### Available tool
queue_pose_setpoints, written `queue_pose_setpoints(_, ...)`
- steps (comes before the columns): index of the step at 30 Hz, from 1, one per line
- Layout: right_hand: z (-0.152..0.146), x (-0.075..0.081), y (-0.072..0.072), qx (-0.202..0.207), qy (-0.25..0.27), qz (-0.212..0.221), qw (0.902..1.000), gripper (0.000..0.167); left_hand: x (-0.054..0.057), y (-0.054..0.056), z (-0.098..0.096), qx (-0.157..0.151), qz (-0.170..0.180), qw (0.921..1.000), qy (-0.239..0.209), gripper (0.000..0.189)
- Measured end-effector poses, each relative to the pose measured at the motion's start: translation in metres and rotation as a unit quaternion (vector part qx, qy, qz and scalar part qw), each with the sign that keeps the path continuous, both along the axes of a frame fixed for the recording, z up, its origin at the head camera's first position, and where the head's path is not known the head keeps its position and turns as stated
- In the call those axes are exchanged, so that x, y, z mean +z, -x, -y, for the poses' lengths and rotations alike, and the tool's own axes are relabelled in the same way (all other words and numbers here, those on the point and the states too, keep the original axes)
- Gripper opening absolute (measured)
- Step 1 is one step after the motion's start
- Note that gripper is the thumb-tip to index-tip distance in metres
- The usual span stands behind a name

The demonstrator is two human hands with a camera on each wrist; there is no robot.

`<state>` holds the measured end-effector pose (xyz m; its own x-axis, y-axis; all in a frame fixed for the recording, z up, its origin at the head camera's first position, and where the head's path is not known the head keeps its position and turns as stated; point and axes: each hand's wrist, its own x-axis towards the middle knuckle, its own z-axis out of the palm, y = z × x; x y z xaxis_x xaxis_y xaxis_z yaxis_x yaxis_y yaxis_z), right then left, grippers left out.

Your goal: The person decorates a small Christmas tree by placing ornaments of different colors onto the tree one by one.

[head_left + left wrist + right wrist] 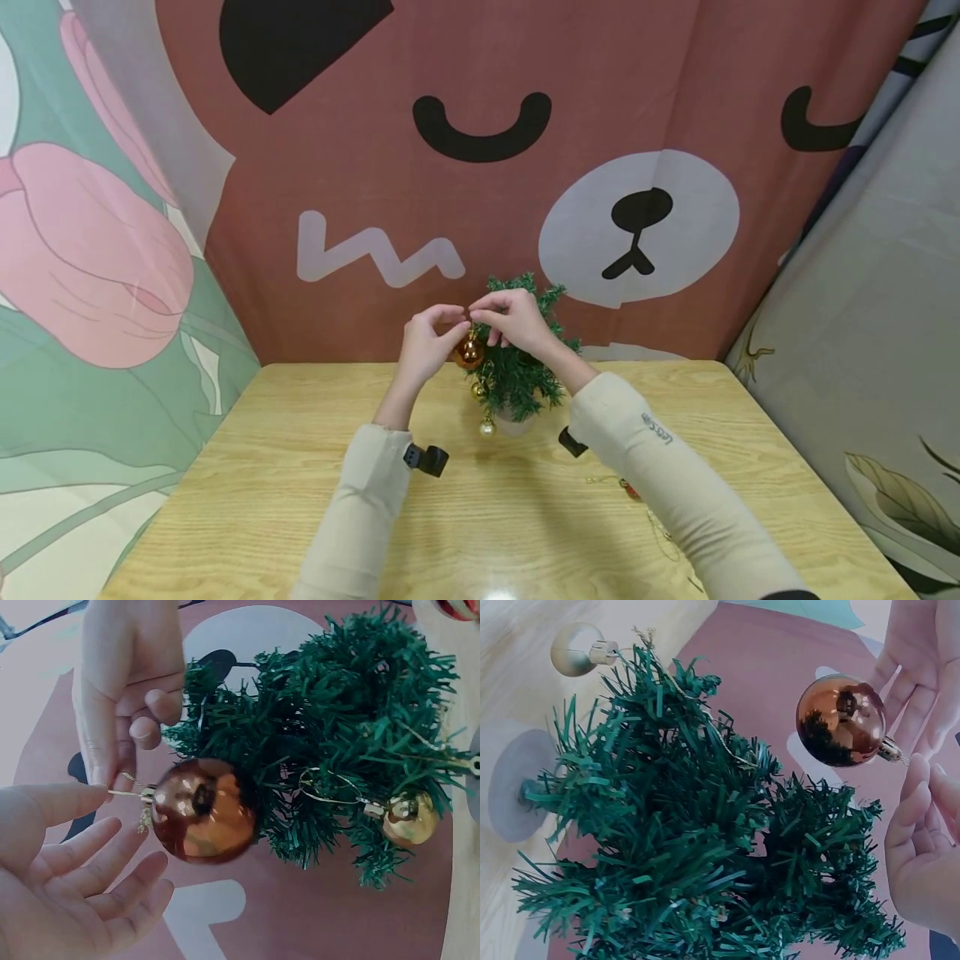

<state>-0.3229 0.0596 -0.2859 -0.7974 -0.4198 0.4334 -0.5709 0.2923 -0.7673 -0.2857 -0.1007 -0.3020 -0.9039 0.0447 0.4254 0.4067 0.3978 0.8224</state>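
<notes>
A shiny brown ball (pixel 469 353) hangs by its thin gold string (pixel 126 793) right beside the little green tree (pixel 520 367), near the far edge of the bench (pixel 247 483). The left hand (pixel 424 340) and the right hand (pixel 510 318) both pinch that string at the top. Each grip is grasping the string. Two small gold balls (pixel 487 427) hang lower on the tree.
</notes>
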Motion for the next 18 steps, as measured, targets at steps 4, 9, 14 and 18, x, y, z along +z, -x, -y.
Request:
queue_pose_setpoints(4,0.001,0.004,0.002,-0.003,0.004,-0.017,0.9999,0.016,0.001,0.007,-0.003,-0.007,0.0,0.9996,0.026,0.023)
queue_pose_setpoints(9,0.001,0.011,0.004,-0.007,0.002,-0.04,0.9992,0.015,0.005,0.013,-0.008,-0.005,-0.01,0.9987,0.049,0.022)
queue_pose_setpoints(14,0.001,0.015,0.007,-0.016,-0.008,-0.039,0.9991,0.016,0.01,0.016,-0.012,0.001,-0.005,0.9981,0.061,0.019)
queue_pose_setpoints(18,0.0,0.017,0.008,-0.025,-0.017,-0.026,0.9992,0.016,0.012,0.018,-0.013,0.008,-0.004,0.9972,0.074,0.017)
